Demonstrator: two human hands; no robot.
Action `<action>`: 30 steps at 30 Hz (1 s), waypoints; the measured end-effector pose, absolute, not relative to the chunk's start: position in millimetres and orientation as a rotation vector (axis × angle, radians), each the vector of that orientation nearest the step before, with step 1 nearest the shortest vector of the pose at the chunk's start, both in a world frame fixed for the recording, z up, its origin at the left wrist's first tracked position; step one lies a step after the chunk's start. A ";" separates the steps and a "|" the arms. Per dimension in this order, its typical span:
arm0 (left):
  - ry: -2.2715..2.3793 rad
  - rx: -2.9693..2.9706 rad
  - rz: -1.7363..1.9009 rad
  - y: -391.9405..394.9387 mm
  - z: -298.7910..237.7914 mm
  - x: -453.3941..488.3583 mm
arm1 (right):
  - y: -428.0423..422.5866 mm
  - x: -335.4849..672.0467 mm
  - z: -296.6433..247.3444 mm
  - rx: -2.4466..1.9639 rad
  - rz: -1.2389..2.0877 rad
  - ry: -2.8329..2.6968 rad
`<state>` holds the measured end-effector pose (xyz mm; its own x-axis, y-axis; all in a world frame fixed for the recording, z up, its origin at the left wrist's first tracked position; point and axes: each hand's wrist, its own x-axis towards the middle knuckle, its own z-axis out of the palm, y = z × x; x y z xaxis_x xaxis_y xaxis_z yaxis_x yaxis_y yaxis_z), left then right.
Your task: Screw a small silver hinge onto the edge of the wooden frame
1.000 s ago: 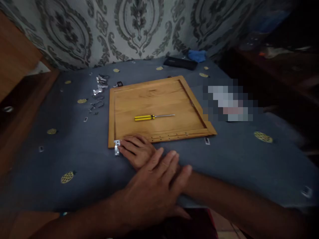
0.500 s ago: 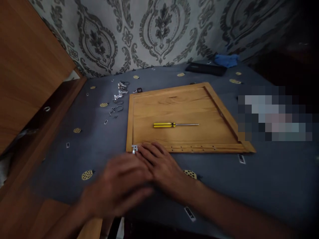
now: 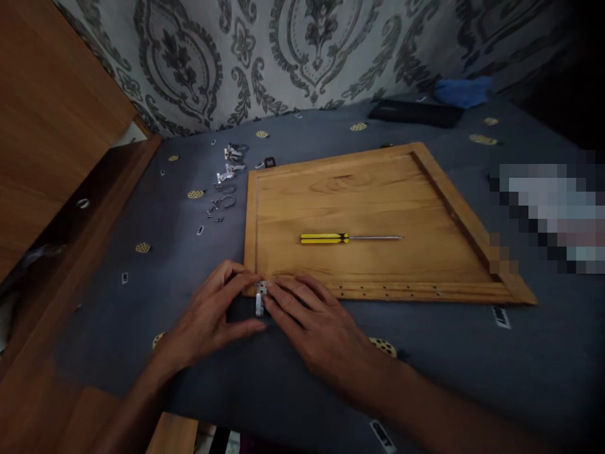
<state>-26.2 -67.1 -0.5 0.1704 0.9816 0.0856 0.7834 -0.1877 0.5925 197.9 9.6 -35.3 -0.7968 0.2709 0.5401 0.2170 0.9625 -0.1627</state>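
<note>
A framed wooden panel point(image 3: 378, 202) lies flat on a blue-grey patterned cloth point(image 3: 165, 265). A small metal bracket point(image 3: 259, 297) sits at the panel's near left corner. My left hand point(image 3: 212, 321) is beside it, thumb and fingers curled round the bracket from the left. My right hand point(image 3: 312, 321) rests on the panel's near edge, its fingertips pressing the bracket from the right. A yellow-handled screwdriver point(image 3: 340, 238) lies on the middle of the panel, untouched.
Several loose metal fittings point(image 3: 225, 183) lie on the cloth left of the panel. A dark flat object point(image 3: 416, 113) and a blue cloth point(image 3: 463, 91) sit at the back by the patterned wall. Wooden furniture point(image 3: 47, 139) stands at the left.
My left hand swung from over my right forearm round to the left of the bracket and now grips it. The view shifted, so the panel appears further right.
</note>
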 end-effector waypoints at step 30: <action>1.650 2.053 0.699 -66.7 1.1 -24.5 | 9.9 199.1 -35.9 -0.345 0.142 -2.554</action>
<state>-24.5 -66.7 1.1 0.1724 0.9771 0.1251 0.7693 -0.2129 0.6023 199.1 9.9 -35.9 -0.8142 0.2733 0.5122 0.2150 0.9615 -0.1713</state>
